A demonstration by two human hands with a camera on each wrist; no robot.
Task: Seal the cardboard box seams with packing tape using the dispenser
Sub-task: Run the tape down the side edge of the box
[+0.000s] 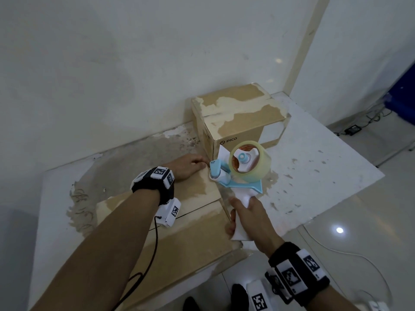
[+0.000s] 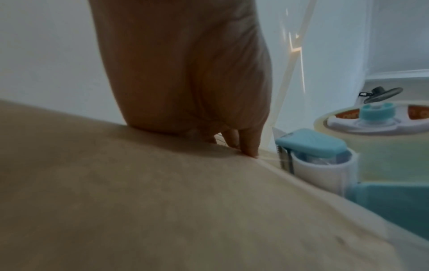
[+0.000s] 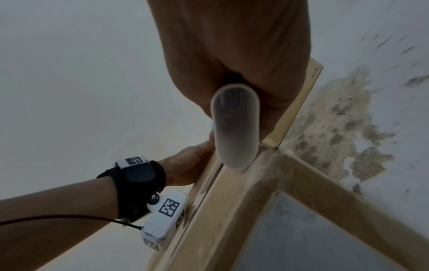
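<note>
A low cardboard box (image 1: 179, 221) lies on the white table (image 1: 314, 176) in front of me. My left hand (image 1: 201, 163) rests on its far right corner, fingertips (image 2: 252, 153) pressing down on the box top (image 2: 162, 210) at the edge. A thin strip of clear tape seems to run from them to the toothed blade of the blue and white tape dispenser (image 2: 320, 146). The dispenser (image 1: 224, 176) carries a roll of clear tape (image 1: 258, 169) just right of that corner. My right hand (image 1: 249, 218) grips its white handle (image 3: 234, 128).
A second, taller cardboard box marked PICO (image 1: 235, 113) stands behind against the wall. The table's right edge drops to a tiled floor with cables (image 1: 370, 117) and a blue crate (image 1: 404, 93). Dark shoes (image 1: 238, 295) show below the table's near edge.
</note>
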